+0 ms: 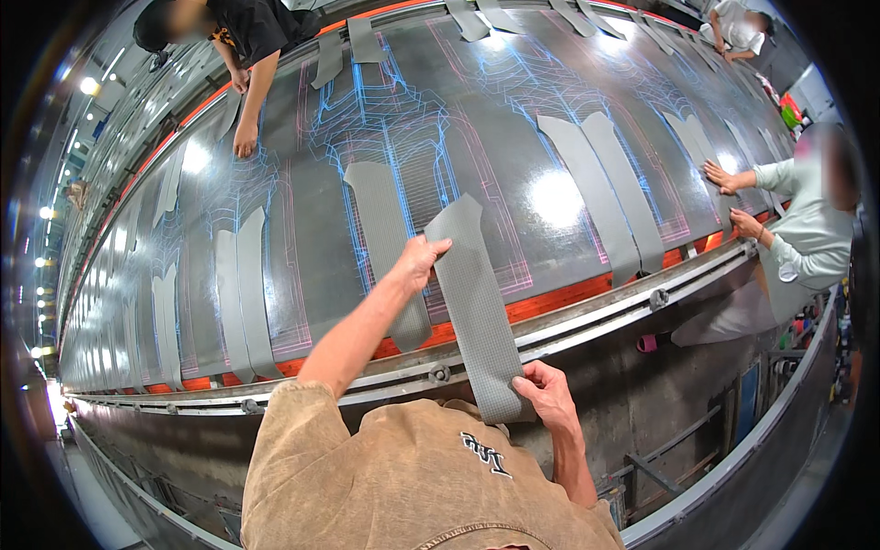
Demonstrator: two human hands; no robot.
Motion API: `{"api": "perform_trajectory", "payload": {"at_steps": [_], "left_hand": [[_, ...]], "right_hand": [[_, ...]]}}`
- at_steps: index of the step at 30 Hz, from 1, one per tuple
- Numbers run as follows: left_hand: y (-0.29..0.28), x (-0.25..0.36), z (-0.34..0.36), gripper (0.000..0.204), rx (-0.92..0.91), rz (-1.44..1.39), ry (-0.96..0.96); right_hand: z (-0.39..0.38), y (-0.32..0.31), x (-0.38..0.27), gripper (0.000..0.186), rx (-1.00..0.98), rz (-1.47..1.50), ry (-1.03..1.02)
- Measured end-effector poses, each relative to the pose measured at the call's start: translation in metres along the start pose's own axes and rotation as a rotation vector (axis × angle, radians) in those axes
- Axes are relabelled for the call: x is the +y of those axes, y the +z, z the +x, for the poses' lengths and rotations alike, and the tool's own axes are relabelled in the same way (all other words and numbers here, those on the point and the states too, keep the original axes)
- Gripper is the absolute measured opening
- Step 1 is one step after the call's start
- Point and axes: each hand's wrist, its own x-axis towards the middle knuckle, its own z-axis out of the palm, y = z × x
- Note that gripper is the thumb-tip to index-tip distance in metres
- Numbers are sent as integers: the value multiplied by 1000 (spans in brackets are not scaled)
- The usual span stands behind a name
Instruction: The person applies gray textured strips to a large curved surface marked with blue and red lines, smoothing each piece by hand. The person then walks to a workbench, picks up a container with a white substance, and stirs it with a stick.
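Observation:
A long grey textured sheet piece [478, 302] hangs between my two hands, partly over the table's near edge. My left hand [422, 261] pinches its upper left edge, and my right hand [547, 391] grips its lower right edge, near my body. Just left of it, a matching grey piece [376, 220] lies on the dark table [513, 243], its lower end reaching over the rail. Blue and pink drawn outlines [390, 137] spread across the table surface around these pieces.
A metal rail [587, 327] with round knobs runs along the near edge beside a red strip [577, 295]. Paired grey pieces [610, 192] lie to the right, others [240, 293] to the left. Co-workers stand at the right [807, 220], far left [252, 32] and far right [738, 27].

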Motion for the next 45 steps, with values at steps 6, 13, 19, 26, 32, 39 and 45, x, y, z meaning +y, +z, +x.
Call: {"api": "perform_trajectory", "payload": {"at_steps": [6,13,19,26,32,39,45], "left_hand": [[-55,95,70,25,-77,550,36],[-85,172,162,25,-261,869,149],[-99,185,211,10,-171,1130,309],[-118,173,223,15,-91,1124,275],[-117,167,216,10,-37,1125,292],[-120,166,218,8,-17,1118,317],[-119,166,221,9,-11,1110,309]], "right_hand": [[54,30,2,8,124,27,21],[134,79,-2,9,249,52,-21],[170,94,-12,9,292,-18,-42],[178,97,-11,11,291,-61,52],[178,94,-2,9,294,-29,56],[172,91,3,10,330,-88,64],[167,89,5,12,355,-146,61]]}}
